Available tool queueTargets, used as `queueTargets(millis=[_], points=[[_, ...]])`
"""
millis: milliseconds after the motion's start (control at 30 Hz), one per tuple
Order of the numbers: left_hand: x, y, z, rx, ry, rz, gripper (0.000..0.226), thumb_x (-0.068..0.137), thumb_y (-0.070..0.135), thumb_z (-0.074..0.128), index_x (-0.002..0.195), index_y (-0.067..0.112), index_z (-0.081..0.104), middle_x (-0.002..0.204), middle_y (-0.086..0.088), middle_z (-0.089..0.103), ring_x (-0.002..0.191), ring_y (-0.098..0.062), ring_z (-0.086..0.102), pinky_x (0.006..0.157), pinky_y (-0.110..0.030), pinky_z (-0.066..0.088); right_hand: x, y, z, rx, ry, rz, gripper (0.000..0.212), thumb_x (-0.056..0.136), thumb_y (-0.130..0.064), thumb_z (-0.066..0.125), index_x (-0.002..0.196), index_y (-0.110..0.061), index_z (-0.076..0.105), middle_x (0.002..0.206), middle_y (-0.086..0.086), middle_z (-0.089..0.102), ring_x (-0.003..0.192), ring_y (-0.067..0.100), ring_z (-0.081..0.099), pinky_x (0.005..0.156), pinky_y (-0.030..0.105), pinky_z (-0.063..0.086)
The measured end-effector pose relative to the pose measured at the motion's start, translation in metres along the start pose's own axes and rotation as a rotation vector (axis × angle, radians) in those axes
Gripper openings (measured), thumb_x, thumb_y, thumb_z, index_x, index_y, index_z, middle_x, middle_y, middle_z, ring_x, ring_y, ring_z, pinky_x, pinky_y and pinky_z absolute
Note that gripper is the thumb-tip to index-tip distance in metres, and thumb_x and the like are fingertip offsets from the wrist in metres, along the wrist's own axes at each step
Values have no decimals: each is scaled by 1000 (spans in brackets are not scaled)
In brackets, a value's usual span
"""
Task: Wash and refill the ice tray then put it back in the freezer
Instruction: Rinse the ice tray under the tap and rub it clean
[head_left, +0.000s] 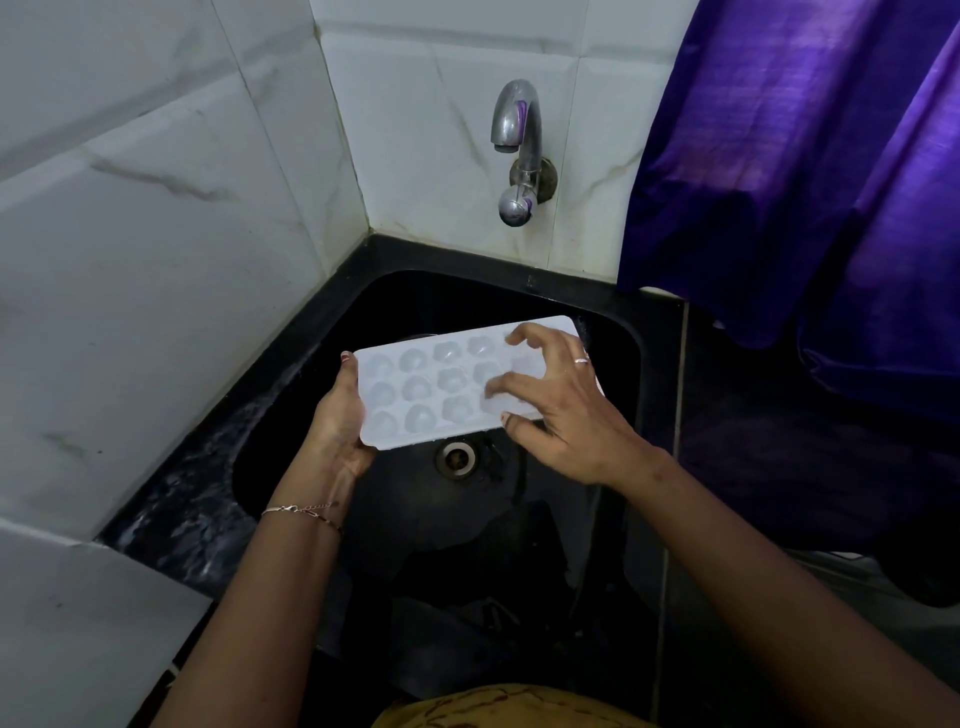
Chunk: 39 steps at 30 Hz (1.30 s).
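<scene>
A white plastic ice tray (431, 387) with several round moulds is held level above the black sink (613, 364). My left hand (337, 421) grips the tray's left short end, thumb over the rim. My right hand (561, 405) lies over the tray's right end with fingers spread and curled on the moulds, slightly blurred. The chrome tap (517, 140) juts from the tiled wall behind the sink, and no water runs from it. The drain (456, 457) shows just below the tray.
White marble-look tiles (156, 260) close the left and back sides. A purple curtain (810, 182) hangs at the right over the black counter (753, 467). The wet counter ledge (197, 499) runs along the sink's left.
</scene>
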<state>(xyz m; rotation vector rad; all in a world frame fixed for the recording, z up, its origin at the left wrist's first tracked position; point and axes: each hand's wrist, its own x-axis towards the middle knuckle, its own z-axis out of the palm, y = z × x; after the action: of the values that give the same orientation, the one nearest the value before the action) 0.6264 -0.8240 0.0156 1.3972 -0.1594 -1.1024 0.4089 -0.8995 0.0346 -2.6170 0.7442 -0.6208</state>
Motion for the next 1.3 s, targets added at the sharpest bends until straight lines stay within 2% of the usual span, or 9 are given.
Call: queueTargets(millis=[67,233,367,533,733,867,1000,1200,1300], points=[[0,-2,2,-7,-7,-4,53,100,54,28,105,18,65,95,-5,75,83,-25,73,63,-35,56,4,-5,-1,-14,6,-13,31,81,-33,53,109,-29,65,139,1,34,131,19,24,100,39,24],[-2,-3,8,11,-10,-15,52,100,54,28,106,17,65,97,-6,73,84,-25,71,63,-35,55,11,-15,12,-170,-107,-71,31,80,-36,48,103,-31,69,140,0,35,133,23,26,108,47,16],[-1,-1,5,36,-12,-9,51,99,55,31,103,17,65,95,-6,74,82,-24,72,64,-36,55,11,-18,16,-155,-136,-83,33,77,-34,47,102,-31,69,138,0,36,133,23,25,107,47,13],[2,0,2,54,-43,-20,54,99,56,28,104,17,66,95,-6,75,83,-25,72,68,-38,55,10,-19,15,-145,-102,-52,33,78,-34,42,95,-30,69,131,2,39,130,25,27,105,48,16],[4,2,3,46,-58,-31,53,99,55,29,100,16,66,85,-5,76,76,-24,73,65,-37,55,10,-22,18,-176,-93,-54,33,76,-35,47,99,-32,70,137,0,37,130,23,28,105,44,11],[4,0,2,32,-70,-55,55,99,55,28,100,16,66,90,-7,75,77,-25,73,65,-38,54,7,-20,17,-176,-120,-69,36,75,-36,43,100,-32,69,134,-1,38,130,23,28,105,45,12],[2,1,5,23,-79,-50,57,98,57,27,109,16,65,102,-10,73,90,-29,71,70,-41,55,8,-16,17,-134,-84,0,35,76,-34,41,96,-33,69,133,0,39,127,23,30,104,43,10],[3,2,5,-10,-118,-61,60,98,58,24,112,16,64,100,-10,74,88,-28,72,67,-39,56,14,-22,10,-38,-64,-9,40,77,-34,37,103,-33,67,139,-2,32,132,17,23,106,39,5],[2,1,8,-35,-158,-56,62,99,57,22,113,12,62,99,-12,73,80,-27,73,56,-36,58,19,-29,14,-98,-89,-66,40,80,-34,36,104,-33,68,140,-1,32,133,19,24,105,40,6]])
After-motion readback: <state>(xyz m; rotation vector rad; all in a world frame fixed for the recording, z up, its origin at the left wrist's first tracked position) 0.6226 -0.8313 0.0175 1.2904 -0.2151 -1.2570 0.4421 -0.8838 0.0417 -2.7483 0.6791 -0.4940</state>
